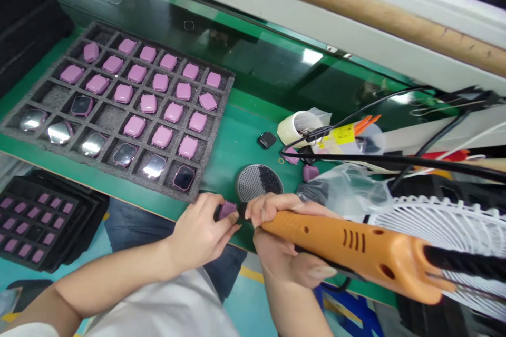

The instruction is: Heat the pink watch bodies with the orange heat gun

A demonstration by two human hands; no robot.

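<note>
My left hand [201,231] pinches a small pink smartwatch case [227,210] near the front edge of the green table. My right hand [282,231] is wrapped round an orange corded electric screwdriver [328,237], held nearly level. Its dark tip meets or nearly meets the side of the watch case; contact is hard to tell. Just behind both hands stands a round dish with a perforated top [259,181], dark bits on its right half. To the left, a grey foam tray [221,131] holds many pink watch cases, with several shiny screens facing up in its front row.
A black square part [266,140], a white cup of small tools [300,127] and clear plastic bags [343,189] lie beyond the dish. Black cables [395,159] cross the right side above a white fan grille [435,216]. More stacked trays [75,221] stand low at left.
</note>
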